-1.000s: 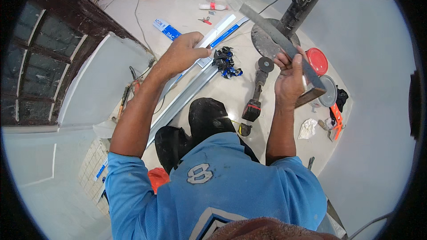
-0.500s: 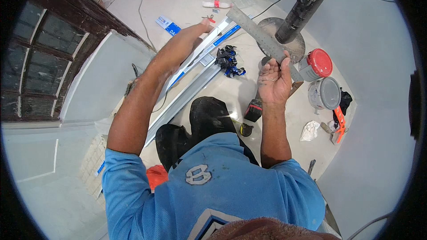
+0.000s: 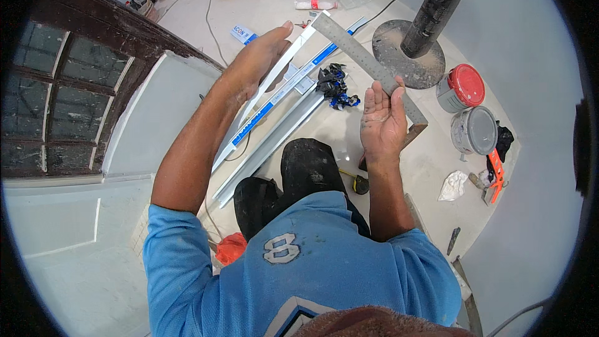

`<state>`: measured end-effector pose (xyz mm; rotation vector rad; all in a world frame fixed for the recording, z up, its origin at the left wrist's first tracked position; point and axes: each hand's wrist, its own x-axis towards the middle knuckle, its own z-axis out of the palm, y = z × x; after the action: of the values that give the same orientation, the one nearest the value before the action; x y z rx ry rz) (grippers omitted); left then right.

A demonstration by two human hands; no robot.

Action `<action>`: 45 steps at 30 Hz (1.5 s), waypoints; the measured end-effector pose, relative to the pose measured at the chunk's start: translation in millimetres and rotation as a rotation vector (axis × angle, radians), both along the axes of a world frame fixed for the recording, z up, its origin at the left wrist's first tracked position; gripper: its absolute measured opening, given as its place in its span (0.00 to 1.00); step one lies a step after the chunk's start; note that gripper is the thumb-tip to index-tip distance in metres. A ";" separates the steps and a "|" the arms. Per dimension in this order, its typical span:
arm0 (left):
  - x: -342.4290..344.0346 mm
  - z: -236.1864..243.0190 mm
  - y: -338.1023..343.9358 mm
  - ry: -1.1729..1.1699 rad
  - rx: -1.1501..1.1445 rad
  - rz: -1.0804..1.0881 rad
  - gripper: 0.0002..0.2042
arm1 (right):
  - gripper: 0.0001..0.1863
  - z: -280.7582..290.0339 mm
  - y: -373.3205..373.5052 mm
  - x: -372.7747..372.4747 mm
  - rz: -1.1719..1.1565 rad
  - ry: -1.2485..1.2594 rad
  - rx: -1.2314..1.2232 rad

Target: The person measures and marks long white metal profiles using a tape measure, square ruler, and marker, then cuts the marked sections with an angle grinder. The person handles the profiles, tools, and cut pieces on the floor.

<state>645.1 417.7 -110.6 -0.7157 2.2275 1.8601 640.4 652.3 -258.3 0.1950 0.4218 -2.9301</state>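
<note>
My right hand [image 3: 382, 122], palm up, has its thumb and fingers closed on the blade of a steel try square [image 3: 355, 47] with a brown stock. The blade's far end meets the tip of a white metal strip [image 3: 292, 53]. My left hand [image 3: 261, 56] grips that strip from its left side; part of the fingers is hidden behind it. Below lie a strip with a blue-and-white label band [image 3: 274, 101] and a grey metal channel [image 3: 271, 143]. Crumpled black-and-blue plastic [image 3: 336, 86] rests by the channel's far end.
To the right stand a red-lidded bucket [image 3: 467, 85], a grey-lidded bucket [image 3: 482, 131] and an orange-handled tool [image 3: 496, 175]. A black stand with a round base [image 3: 409, 53] rises behind. A tape measure [image 3: 360, 185] lies by my knee. Dark paned doors [image 3: 75, 87] are at left.
The square's blade end and the white strip's tip have come together. My left hand has tilted the strip up away from the labelled strip. The view has shifted slightly.
</note>
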 end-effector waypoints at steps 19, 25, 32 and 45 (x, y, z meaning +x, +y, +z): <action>-13.6 -16.0 -2.4 0.008 -0.042 0.017 0.31 | 0.20 -5.2 -6.9 3.4 0.015 -0.008 0.022; -12.8 -10.9 2.0 0.027 -0.028 0.003 0.31 | 0.20 -6.3 -8.1 3.2 0.011 -0.035 0.021; -13.6 -13.0 -0.7 0.023 -0.059 0.029 0.31 | 0.26 -6.8 -11.9 2.3 -0.005 -0.038 0.015; -12.1 -12.4 -2.5 0.026 -0.070 0.014 0.30 | 0.26 -6.3 -12.6 3.5 0.003 -0.024 0.018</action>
<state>633.0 415.2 -123.0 -0.7237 2.3195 1.8162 643.9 639.6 -264.6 0.2316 0.4441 -2.9187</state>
